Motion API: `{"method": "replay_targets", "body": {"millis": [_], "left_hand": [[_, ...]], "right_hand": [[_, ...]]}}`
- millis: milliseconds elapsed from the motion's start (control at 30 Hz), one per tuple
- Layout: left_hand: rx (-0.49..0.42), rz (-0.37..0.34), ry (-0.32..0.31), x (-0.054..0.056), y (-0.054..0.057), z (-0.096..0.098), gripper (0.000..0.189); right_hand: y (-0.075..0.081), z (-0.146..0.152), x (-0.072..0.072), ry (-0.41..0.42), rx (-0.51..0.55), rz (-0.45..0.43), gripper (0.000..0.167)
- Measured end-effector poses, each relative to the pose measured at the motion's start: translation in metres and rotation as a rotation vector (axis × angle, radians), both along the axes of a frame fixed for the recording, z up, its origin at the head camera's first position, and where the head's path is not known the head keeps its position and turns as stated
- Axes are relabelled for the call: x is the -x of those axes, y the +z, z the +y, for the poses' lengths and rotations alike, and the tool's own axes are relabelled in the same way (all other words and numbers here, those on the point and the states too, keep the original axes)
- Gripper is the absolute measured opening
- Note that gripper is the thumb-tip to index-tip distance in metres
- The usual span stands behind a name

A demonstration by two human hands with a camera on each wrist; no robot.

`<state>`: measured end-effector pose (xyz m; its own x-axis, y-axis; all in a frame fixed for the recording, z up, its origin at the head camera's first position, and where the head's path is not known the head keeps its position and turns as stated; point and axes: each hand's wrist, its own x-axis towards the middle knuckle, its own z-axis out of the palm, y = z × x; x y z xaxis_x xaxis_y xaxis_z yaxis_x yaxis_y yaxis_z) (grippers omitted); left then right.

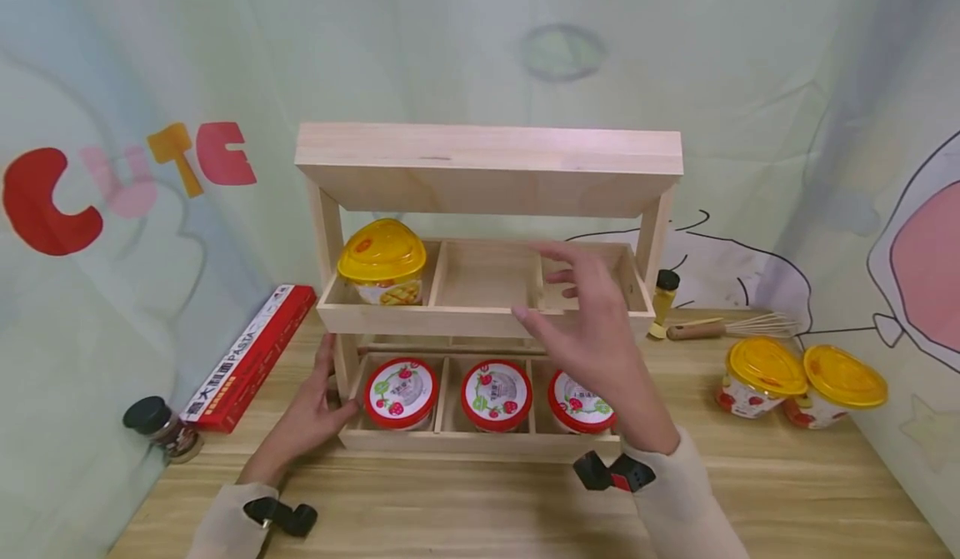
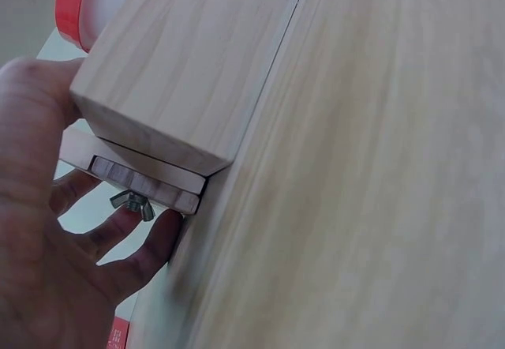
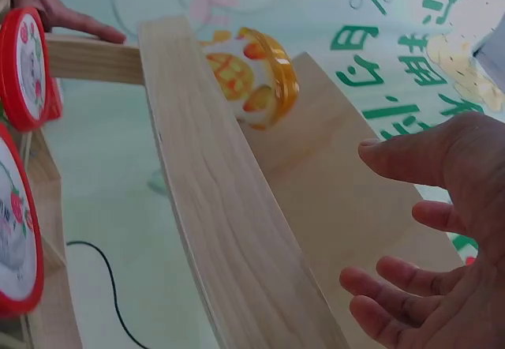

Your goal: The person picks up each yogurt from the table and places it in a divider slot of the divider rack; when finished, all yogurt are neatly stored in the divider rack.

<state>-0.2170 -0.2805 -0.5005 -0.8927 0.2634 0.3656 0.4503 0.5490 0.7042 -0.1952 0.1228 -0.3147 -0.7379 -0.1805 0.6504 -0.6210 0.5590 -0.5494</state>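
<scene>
A two-tier wooden rack (image 1: 487, 323) with divided compartments stands in front of me. My left hand (image 1: 307, 417) grips its lower left end, fingers on the outer side near a wing nut (image 2: 134, 204) and thumb at the front. My right hand (image 1: 596, 326) hovers before the upper tier's right half, fingers spread and holding nothing. In the upper left compartment sits a cup with a yellow lid (image 1: 384, 251). The lower tier holds three red-rimmed cups, one per compartment: left cup (image 1: 401, 392), middle cup (image 1: 497, 395) and right cup (image 1: 577, 401), the last partly behind my right wrist.
Two more yellow-lidded cups, a nearer one (image 1: 757, 371) and another (image 1: 843, 380), stand at the right. A whisk (image 1: 697, 331) and a small black-capped bottle (image 1: 663, 296) are behind them. Left of the rack are a red pasta box (image 1: 251, 359) and a dark-capped jar (image 1: 162, 428).
</scene>
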Motion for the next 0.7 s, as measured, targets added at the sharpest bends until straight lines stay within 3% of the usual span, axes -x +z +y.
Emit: {"method": "replay_targets", "body": {"millis": [333,700], "left_hand": [[0.016,0.011,0.006,-0.001,0.001,0.001,0.128],[0.024,-0.013,0.018,0.002,-0.002,0.0,0.128]], "right_hand": [[-0.009,0.052,-0.016,-0.138,0.053,-0.015,0.067],[-0.016,0.093,-0.02,-0.294,0.132,-0.087,0.056]]}}
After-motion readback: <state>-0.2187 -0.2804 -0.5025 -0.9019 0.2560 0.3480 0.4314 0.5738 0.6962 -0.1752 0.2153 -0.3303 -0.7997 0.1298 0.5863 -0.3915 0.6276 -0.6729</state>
